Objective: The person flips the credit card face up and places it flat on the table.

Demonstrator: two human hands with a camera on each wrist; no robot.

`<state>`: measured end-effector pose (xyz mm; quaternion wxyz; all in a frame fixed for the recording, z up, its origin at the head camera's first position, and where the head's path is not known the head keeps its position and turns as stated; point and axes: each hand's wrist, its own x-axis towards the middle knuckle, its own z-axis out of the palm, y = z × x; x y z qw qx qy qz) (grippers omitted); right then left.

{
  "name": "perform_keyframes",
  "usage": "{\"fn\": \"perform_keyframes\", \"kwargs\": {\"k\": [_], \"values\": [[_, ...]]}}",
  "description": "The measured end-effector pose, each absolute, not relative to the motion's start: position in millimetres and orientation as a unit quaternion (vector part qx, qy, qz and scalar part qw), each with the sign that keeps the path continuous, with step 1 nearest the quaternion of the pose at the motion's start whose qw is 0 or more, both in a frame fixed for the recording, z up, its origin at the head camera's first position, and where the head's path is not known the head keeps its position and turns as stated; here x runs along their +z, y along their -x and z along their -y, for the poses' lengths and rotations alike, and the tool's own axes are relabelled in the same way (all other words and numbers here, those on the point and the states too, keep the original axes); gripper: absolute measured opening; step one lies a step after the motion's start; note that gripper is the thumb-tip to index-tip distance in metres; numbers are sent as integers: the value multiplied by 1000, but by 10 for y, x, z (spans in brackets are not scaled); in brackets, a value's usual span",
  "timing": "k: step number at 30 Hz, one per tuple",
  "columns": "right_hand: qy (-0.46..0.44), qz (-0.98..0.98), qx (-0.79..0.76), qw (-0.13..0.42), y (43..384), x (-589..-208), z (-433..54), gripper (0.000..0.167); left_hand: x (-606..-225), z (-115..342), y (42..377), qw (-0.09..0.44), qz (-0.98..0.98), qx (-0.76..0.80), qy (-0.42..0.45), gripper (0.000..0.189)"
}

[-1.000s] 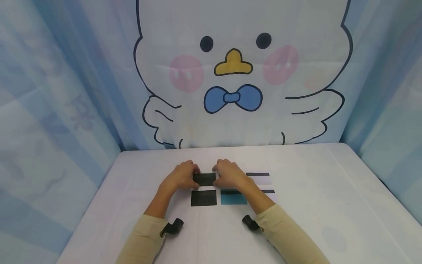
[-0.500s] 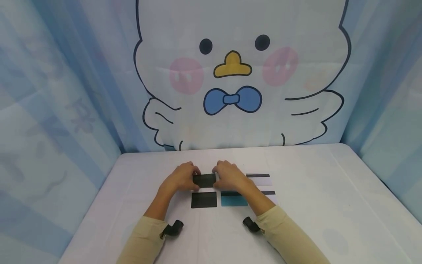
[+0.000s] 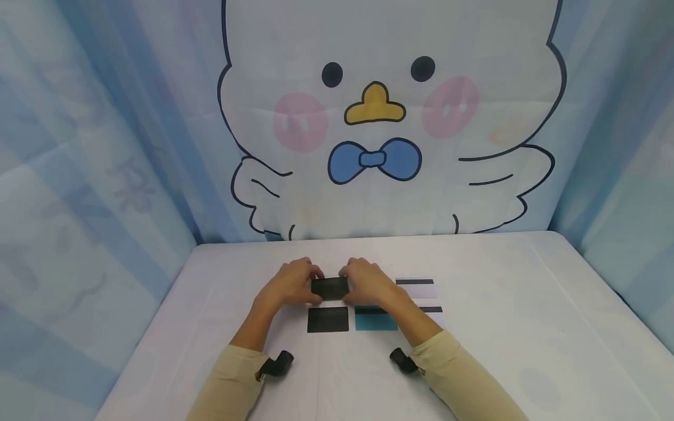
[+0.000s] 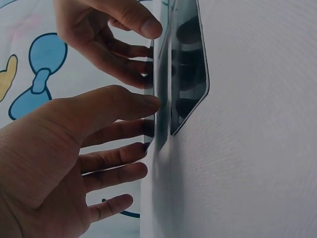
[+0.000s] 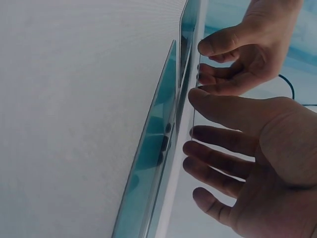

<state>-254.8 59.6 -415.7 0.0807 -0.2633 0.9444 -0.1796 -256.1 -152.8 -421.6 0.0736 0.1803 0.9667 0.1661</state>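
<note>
I see the left hand (image 3: 291, 283) pinching the upper dark card (image 3: 330, 289) at its 9 o'clock end, right hand (image 3: 367, 283) pinching its 3 o'clock end; the wrist views show me thumbs on the near edge, other fingers partly spread. Can't tell whether that card touches the worktop (image 3: 505, 327). Clock centred on it, head view: lower dark card (image 3: 328, 320) just beside it at 6, teal card (image 3: 375, 322) at 4, upper pale card (image 3: 419, 290) at 3, lower pale card (image 3: 436, 318) between 3 and 4, partly behind the right forearm (image 3: 413, 320). Cartoon curtain (image 3: 374, 210) at 12.
</note>
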Motion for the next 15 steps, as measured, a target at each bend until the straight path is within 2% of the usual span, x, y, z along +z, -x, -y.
{"fn": "perform_keyframes", "kwargs": {"k": [15], "values": [[262,-945,-186,66,2570,-4149,-601,51,-4139,1581,2531,67,-968,157,-183,48]]}}
